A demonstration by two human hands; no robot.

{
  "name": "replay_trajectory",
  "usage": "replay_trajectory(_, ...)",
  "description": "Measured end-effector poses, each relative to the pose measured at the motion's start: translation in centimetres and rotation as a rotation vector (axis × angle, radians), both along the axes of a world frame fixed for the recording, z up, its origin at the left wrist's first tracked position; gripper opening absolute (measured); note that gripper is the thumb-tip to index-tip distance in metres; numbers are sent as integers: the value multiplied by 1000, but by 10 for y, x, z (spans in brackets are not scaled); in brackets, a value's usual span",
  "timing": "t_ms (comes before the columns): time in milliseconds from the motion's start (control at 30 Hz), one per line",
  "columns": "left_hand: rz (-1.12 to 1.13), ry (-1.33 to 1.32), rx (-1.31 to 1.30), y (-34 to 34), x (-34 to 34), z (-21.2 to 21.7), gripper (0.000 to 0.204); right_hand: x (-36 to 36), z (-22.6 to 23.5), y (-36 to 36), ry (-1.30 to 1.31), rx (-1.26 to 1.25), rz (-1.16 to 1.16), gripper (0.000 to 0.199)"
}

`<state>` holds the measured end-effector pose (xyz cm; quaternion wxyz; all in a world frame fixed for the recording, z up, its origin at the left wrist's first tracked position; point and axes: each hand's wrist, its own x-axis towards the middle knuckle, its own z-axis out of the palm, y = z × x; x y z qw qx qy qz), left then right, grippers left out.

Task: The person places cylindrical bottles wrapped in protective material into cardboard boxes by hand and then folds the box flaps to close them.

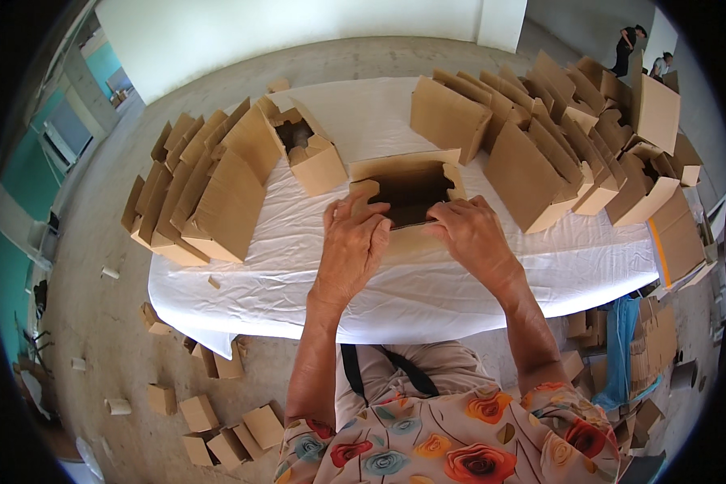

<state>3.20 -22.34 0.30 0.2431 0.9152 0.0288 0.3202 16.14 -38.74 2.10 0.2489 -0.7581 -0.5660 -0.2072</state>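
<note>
An open brown cardboard box stands on the white cloth-covered table right in front of me, its top facing up and its inside dark. My left hand grips the left end of its near rim, fingers curled over a side flap. At the right end of that rim, my right hand pinches the edge, its fingertips bent over the cardboard. The box's far flap is raised. Just beyond my left hand is another open box with something greyish inside, too shaded to name.
Rows of folded-up boxes stand at the left and right of the white-covered table. Small cartons lie on the floor at lower left. Beside the table at right hangs blue plastic. Two people are far off.
</note>
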Motion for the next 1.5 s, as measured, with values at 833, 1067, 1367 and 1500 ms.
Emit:
replay_trajectory(833,163,-180,-421,-15,-1,-69,59,85,-12,-12,632,367,-198,29)
replay_trajectory(1067,178,-182,-472,-21,3,-68,53,240,-44,62,-10,433,-232,53)
replay_trajectory(1367,198,-180,-470,-20,2,-67,50,212,-13,67,144,143,-191,28)
replay_trajectory(1500,208,-189,-475,-20,-1,-69,50,167,18,44,493,13,5,16)
